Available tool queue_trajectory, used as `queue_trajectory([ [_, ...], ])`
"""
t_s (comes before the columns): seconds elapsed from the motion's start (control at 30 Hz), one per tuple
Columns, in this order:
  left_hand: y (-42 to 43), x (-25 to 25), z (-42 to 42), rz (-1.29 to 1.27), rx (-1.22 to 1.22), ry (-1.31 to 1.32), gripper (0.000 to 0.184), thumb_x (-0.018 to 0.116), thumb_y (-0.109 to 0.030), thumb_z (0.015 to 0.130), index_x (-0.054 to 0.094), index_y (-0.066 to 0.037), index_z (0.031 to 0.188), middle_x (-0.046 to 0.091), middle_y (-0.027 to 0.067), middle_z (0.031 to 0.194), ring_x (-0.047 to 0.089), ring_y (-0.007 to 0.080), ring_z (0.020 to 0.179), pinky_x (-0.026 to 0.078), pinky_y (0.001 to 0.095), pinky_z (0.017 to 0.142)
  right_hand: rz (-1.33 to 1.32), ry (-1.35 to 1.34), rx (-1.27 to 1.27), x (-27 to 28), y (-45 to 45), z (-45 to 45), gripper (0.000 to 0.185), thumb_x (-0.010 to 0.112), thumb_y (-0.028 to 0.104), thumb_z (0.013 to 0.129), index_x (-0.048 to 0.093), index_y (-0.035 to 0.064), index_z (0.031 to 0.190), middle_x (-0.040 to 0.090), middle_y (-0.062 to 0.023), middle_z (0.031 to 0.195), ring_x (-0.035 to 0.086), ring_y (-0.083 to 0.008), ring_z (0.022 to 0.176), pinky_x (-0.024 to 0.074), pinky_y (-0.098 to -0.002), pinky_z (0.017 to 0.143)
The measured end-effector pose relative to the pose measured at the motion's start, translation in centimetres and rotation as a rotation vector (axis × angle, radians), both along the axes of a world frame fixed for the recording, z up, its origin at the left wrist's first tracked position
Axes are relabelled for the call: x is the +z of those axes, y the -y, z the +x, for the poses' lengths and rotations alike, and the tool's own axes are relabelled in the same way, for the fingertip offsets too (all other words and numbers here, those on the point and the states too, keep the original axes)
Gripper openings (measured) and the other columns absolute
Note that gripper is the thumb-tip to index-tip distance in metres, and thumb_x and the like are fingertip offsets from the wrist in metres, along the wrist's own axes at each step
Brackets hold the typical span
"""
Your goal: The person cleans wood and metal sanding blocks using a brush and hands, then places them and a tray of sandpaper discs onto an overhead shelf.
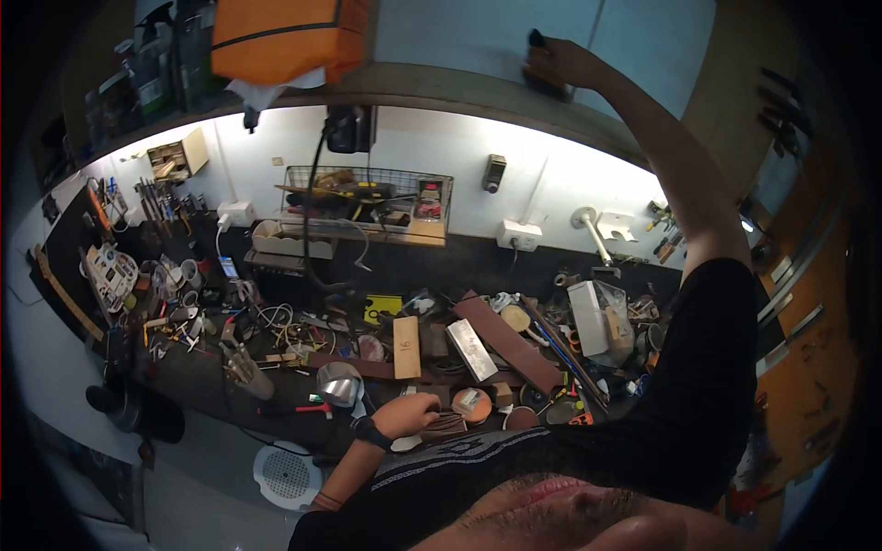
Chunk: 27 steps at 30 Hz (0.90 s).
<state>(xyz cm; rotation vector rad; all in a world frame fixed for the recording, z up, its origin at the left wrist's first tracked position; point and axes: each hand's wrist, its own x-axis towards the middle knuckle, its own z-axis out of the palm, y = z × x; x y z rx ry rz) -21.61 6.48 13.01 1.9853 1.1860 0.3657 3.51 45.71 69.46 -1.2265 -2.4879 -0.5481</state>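
My right hand (559,64) is raised to the shelf at the top, in front of a pale panel. Its fingers are closed around a dark object (546,85), whose kind I cannot make out. Low over the bench front is my left hand (407,415), with a dark watch (369,432) on the wrist. The left fingers are curled, and whatever may be in them is hidden. Beside it lie a shiny metal cup-shaped piece (338,386) and a round orange-rimmed disc (472,405). A wooden block marked 16 (406,347) lies just beyond.
Tools and scraps crowd the dark workbench (197,386). A long brown strip (510,342) and a whitish block (471,350) lie mid-bench. Above hang a wire basket (432,200) and a shelf (441,89) carrying an orange bag (289,46). A white perforated stool (287,475) stands below left.
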Motion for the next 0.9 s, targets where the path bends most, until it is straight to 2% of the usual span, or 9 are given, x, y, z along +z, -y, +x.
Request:
queue_trajectory([
  [0.07, 0.4, 0.5, -1.0, 0.045, 0.016, 0.007, 0.026, 0.069, -0.025, 0.105, 0.072, -0.006, 0.121, 0.076, 0.0192, 0.116, 0.072, 0.0409, 0.114, 0.056, 0.0498, 0.097, 0.077, -0.102, 0.204, -0.5, 2.2, -9.1, 0.051, 0.067, 0.054, 0.108, 0.071, 0.0107, 0.136, 0.080, -0.0173, 0.115, 0.076, -0.0316, 0.108, 0.0578, -0.0452, 0.098],
  [0.13, 1.2, 0.9, -1.8, 0.077, 0.042, 0.017, 0.025, 0.069, -0.025, 0.105, 0.072, -0.006, 0.120, 0.076, 0.0189, 0.116, 0.072, 0.0411, 0.114, 0.056, 0.0503, 0.097, -0.226, -0.277, 0.337, -0.1, 2.0, -16.7, 0.052, 0.067, 0.055, 0.108, 0.072, 0.0121, 0.137, 0.079, -0.0173, 0.123, 0.075, -0.0303, 0.115, 0.0564, -0.0456, 0.103],
  [0.23, 3.0, 1.4, -2.8, 0.062, 0.112, 0.024, 0.025, 0.069, -0.025, 0.105, 0.072, -0.006, 0.120, 0.076, 0.0187, 0.116, 0.072, 0.0414, 0.113, 0.056, 0.0506, 0.096, -0.066, -0.104, 0.566, 0.3, 0.5, -21.2, 0.052, 0.067, 0.053, 0.108, 0.071, 0.0106, 0.138, 0.078, -0.0182, 0.128, 0.073, -0.0299, 0.120, 0.0553, -0.0458, 0.106],
  [0.63, 10.2, -3.9, 1.0, -0.053, 0.356, 0.080, 0.027, 0.071, -0.026, 0.105, 0.072, -0.003, 0.121, 0.079, 0.0178, 0.111, 0.075, 0.0388, 0.105, 0.058, 0.0465, 0.092, -0.442, -0.192, 0.820, -1.5, 6.0, -16.9, 0.038, 0.077, 0.027, 0.104, 0.075, 0.0064, 0.136, 0.078, -0.0108, 0.129, 0.071, -0.0242, 0.122, 0.0520, -0.0416, 0.113],
  [0.7, 10.8, -3.2, 3.8, -0.031, 0.366, 0.008, 0.027, 0.071, -0.024, 0.104, 0.072, -0.003, 0.120, 0.079, 0.0178, 0.111, 0.075, 0.0377, 0.105, 0.058, 0.0455, 0.092, -0.429, -0.209, 0.875, -1.8, 10.3, -14.9, 0.046, 0.079, 0.032, 0.103, 0.074, 0.0080, 0.141, 0.077, -0.0121, 0.136, 0.068, -0.0249, 0.131, 0.0488, -0.0406, 0.119],
  [0.77, 10.7, -2.7, 6.8, -0.006, 0.364, -0.030, 0.027, 0.072, -0.022, 0.103, 0.073, -0.002, 0.121, 0.078, 0.0182, 0.111, 0.075, 0.0355, 0.105, 0.058, 0.0437, 0.094, -0.414, -0.162, 0.884, -1.8, 13.3, -13.5, 0.080, 0.085, 0.048, 0.096, 0.062, 0.0014, 0.156, 0.072, -0.0197, 0.147, 0.065, -0.0311, 0.139, 0.0478, -0.0438, 0.121],
  [0.83, 10.7, -2.6, 9.8, -0.024, 0.352, 0.013, 0.026, 0.071, -0.022, 0.104, 0.073, -0.002, 0.121, 0.078, 0.0182, 0.113, 0.075, 0.0350, 0.108, 0.058, 0.0433, 0.096, -0.273, -0.349, 0.929, -3.8, 15.6, -13.0, 0.077, 0.087, 0.053, 0.093, 0.068, 0.0044, 0.150, 0.074, -0.0180, 0.143, 0.069, -0.0312, 0.135, 0.0501, -0.0449, 0.120],
  [0.87, 10.7, -2.2, 11.0, -0.037, 0.343, 0.030, 0.026, 0.071, -0.022, 0.104, 0.073, -0.002, 0.121, 0.078, 0.0182, 0.114, 0.075, 0.0348, 0.109, 0.057, 0.0431, 0.097, -0.465, -0.319, 1.041, -3.8, 20.1, -9.8, 0.070, 0.084, 0.055, 0.094, 0.073, 0.0065, 0.143, 0.076, -0.0173, 0.140, 0.071, -0.0315, 0.131, 0.0535, -0.0450, 0.115],
  [0.9, 10.7, -1.4, 12.3, -0.055, 0.345, 0.043, 0.025, 0.070, -0.024, 0.105, 0.074, -0.005, 0.120, 0.078, 0.0185, 0.114, 0.075, 0.0369, 0.111, 0.058, 0.0444, 0.095, -0.250, -0.380, 1.017, -4.3, 20.1, -10.1, 0.066, 0.080, 0.055, 0.095, 0.074, 0.0066, 0.139, 0.077, -0.0191, 0.136, 0.073, -0.0314, 0.125, 0.0569, -0.0440, 0.108],
])
